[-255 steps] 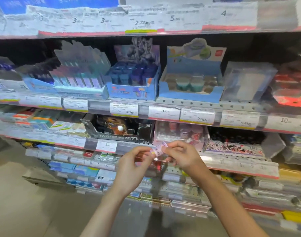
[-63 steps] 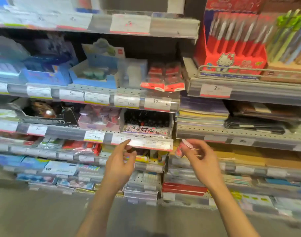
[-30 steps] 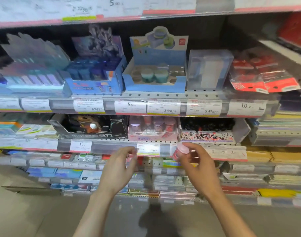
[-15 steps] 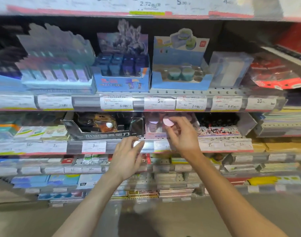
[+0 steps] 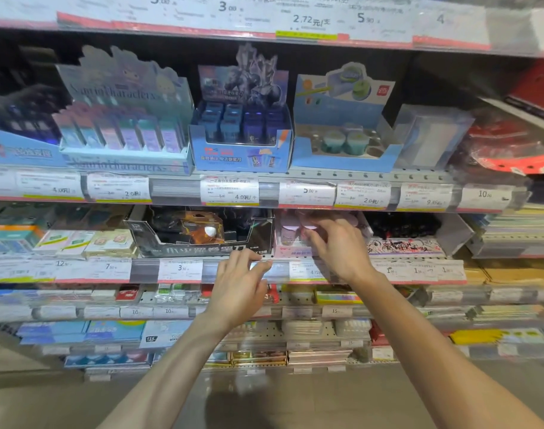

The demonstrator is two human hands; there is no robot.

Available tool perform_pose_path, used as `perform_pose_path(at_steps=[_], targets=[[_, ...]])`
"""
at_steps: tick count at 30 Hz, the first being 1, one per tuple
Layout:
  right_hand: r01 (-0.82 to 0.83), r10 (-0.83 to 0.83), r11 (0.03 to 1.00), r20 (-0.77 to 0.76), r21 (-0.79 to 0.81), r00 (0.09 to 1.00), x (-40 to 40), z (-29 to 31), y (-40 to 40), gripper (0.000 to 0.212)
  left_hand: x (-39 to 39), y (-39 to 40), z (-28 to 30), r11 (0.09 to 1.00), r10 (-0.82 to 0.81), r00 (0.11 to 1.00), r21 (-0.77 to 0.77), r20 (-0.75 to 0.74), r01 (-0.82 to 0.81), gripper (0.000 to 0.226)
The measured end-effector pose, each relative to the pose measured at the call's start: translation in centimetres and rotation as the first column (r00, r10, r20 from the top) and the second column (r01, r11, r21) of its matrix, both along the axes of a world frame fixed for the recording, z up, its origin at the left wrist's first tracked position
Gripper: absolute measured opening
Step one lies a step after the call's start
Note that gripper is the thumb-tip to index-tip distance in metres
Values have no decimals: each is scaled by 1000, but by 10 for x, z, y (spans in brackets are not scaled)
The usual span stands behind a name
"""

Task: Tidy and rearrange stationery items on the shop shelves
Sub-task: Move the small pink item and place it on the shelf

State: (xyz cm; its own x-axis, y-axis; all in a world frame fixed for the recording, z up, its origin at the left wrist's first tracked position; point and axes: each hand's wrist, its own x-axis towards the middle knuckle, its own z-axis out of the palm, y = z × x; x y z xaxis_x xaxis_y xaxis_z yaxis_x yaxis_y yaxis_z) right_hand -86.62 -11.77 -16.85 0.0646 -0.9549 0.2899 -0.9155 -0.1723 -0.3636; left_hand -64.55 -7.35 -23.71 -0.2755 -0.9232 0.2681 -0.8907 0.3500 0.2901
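A pink item (image 5: 308, 232) sits in the pink display box (image 5: 291, 250) at the second shelf's front edge, pinched by my right hand (image 5: 339, 249). My left hand (image 5: 241, 289), fingers relaxed, touches the price rail (image 5: 147, 269); a black box (image 5: 202, 239) stands alongside.

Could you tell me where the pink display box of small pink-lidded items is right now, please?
In the head view, the pink display box sits right of centre on the second shelf, between the black display box and the graffiti-print box; the right hand reaches into it.
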Motion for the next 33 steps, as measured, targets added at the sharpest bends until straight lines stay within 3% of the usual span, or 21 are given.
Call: perform_pose_path(at_steps=[9,18,24,29,33], targets=[[11,-16,999,-156,-31,988,10,11,8,27,0,-5,-2,1000,0,1000,-17,-24,-1,31],[25,-32,999,-149,-42,988,10,6,0,28,1,-9,-4,999,-2,1000,-39,-31,1,29],[-43,27,997,-235,-62,972,6,5,2,31,1,-10,-3,999,-10,1000,-50,-12,9,27],[-149,117,981,-233,-126,965,-2,-10,15,25,2,-12,-7,998,-5,1000,-65,-17,4,25],[-137,108,981,-201,-135,974,-4,-18,13,28,1,-12,-7,997,-8,1000,-78,-12,7,25]])
